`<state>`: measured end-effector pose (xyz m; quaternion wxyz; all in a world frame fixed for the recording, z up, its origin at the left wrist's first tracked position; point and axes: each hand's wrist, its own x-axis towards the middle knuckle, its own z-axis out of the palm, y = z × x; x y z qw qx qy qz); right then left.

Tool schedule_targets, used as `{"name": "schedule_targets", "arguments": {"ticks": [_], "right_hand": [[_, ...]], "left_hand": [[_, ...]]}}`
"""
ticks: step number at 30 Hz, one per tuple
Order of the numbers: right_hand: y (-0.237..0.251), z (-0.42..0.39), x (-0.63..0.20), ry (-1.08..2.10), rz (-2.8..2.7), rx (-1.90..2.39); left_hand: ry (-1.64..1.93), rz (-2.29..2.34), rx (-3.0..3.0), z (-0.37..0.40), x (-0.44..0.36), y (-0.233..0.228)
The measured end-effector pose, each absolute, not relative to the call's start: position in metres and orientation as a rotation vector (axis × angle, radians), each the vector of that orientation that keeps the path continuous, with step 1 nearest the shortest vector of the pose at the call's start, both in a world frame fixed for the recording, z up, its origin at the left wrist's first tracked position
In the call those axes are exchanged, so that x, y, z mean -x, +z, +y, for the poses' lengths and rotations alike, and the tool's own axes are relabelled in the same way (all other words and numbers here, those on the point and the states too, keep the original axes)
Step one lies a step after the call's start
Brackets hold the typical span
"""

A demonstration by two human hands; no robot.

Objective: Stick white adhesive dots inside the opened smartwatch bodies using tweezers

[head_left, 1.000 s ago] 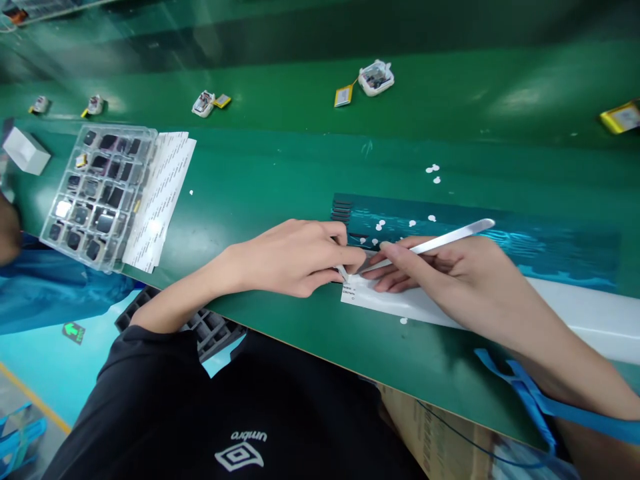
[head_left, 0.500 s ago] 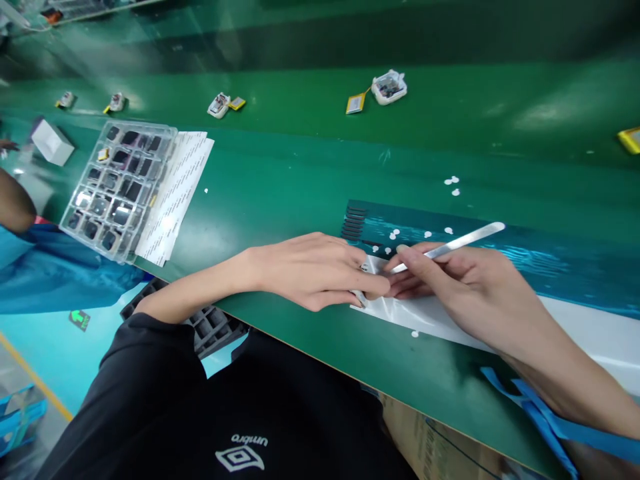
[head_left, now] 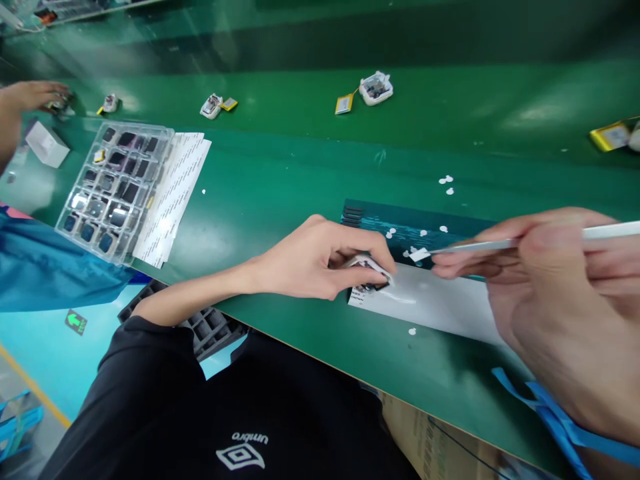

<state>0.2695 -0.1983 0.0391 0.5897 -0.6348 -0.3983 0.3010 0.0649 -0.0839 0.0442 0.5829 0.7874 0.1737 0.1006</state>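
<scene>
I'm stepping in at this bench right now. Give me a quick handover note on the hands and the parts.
Left hand: pinches a small device down at the left end of the white strip.
Right hand: grips tweezers, lifted off the bench, with a small white sticker at the tip.
Done: the sticker is picked up.
Left: the sticker is not yet on anything; loose white dots lie on the green bench.
</scene>
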Motion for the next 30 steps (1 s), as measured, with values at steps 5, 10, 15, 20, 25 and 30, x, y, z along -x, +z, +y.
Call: {"name": "schedule_targets", "arguments": {"ticks": [5,10,15,20,25,30], "right_hand": [[0.045,-0.205,-0.259,0.676,-1.065,1.523],[0.041,-0.206,-0.254,0.702,-1.137,1.535],[0.041,-0.205,-0.254,0.716,-1.113,1.561],[0.040,-0.204,-0.255,0.702,-1.150,1.574],[0.037,-0.204,-0.255,0.694,-1.148,1.586],[0.038,-0.203,-0.255,0.684,-1.165,1.590]], "left_hand": [[0.222,0.453,-1.546,-0.093,-0.068,0.039],[0.203,0.427,-1.432,-0.099,-0.070,0.031],[0.225,0.462,-1.378,-0.103,-0.069,0.031],[0.231,0.488,-1.348,-0.106,-0.070,0.031],[0.225,0.492,-1.332,-0.108,-0.071,0.030],[0.243,0.514,-1.367,-0.110,-0.071,0.030]]}}
